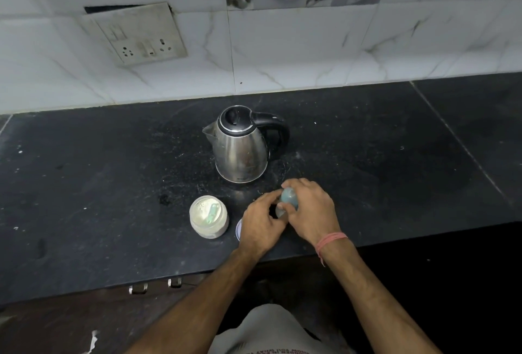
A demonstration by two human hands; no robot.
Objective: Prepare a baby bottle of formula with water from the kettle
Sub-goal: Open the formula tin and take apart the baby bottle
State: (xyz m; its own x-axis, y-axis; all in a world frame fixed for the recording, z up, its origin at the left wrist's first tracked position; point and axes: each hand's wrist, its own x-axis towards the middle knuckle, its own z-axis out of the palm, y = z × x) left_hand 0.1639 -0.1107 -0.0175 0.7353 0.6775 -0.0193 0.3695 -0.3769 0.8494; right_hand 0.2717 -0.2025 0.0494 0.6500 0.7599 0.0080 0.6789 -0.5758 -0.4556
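Note:
A steel kettle [241,147] with a black lid and handle stands on the black counter [99,170], spout to the left. In front of it both hands meet on a small baby bottle with a bluish cap [288,197]. My right hand [309,209] wraps the cap from above. My left hand [261,225] grips the bottle's lower part, which is mostly hidden. To the left stands an open jar of white formula powder [208,216] with a pale green scoop lying in it.
A round pale lid [239,231] peeks out under my left hand. A wall socket plate [138,34] sits on the tiled wall at the back left. The counter's front edge runs just below my wrists, with drawer handles [155,286] beneath.

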